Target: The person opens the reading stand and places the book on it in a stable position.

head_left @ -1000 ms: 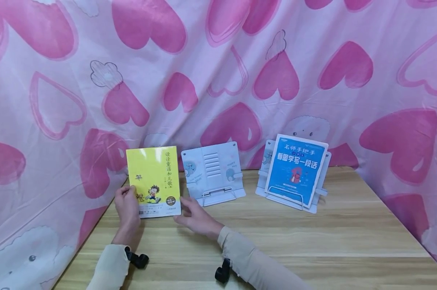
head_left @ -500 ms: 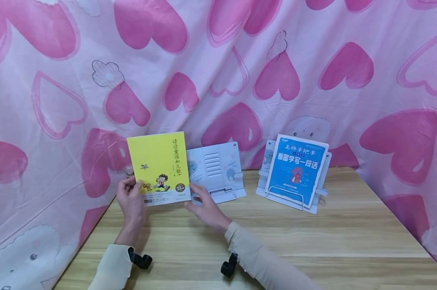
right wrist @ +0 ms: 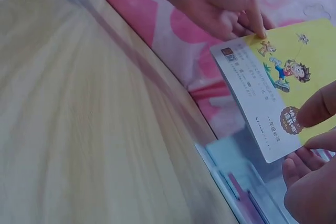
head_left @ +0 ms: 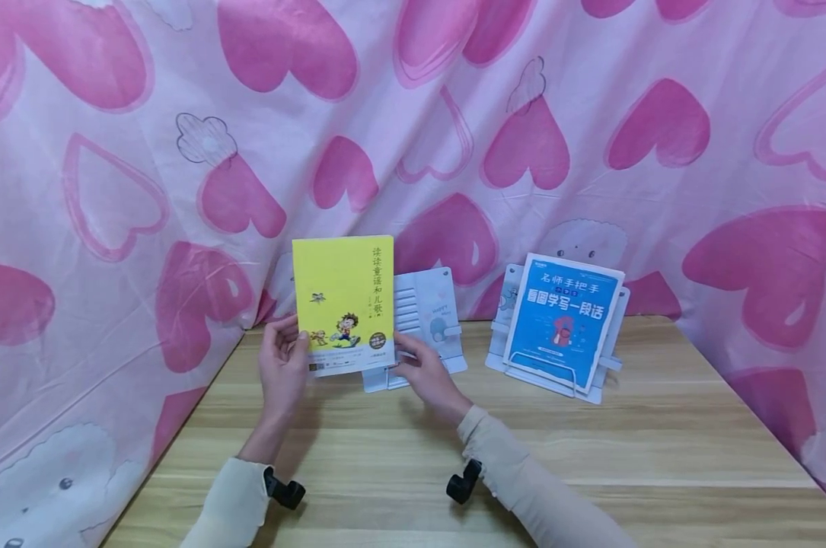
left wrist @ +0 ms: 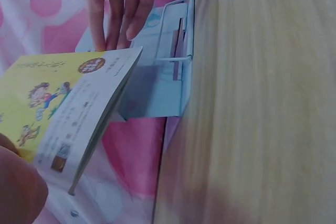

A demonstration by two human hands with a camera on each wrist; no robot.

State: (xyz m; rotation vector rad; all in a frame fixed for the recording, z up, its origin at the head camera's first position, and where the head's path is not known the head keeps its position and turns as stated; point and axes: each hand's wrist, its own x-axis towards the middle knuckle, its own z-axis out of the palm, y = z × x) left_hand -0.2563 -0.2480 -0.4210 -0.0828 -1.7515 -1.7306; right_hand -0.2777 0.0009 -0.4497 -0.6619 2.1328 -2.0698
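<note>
In the head view a yellow book (head_left: pixel 344 297) with a cartoon child on its cover is upright, raised off the table. My left hand (head_left: pixel 284 365) grips its lower left edge, thumb on the cover and fingers behind. At the lower right edge is my right hand (head_left: pixel 429 373), its fingertips right at the edge; in the left wrist view its fingers (left wrist: pixel 116 22) look straight. Behind the book stands a light blue book stand (head_left: pixel 440 312), its left part hidden. The right wrist view shows the book's lower corner close over the stand's base (right wrist: pixel 231 166).
To the right, a second light blue stand (head_left: pixel 496 335) bears a blue book (head_left: pixel 556 320) behind its wire holder. The wooden table (head_left: pixel 591 472) ends at a pink heart-patterned cloth (head_left: pixel 413 114) at the back and left. A black wrist camera (head_left: pixel 464 481) sits on the right sleeve.
The yellow book has been lifted and carried to the right, from beside the middle stand to in front of it. Both hands have moved with it.
</note>
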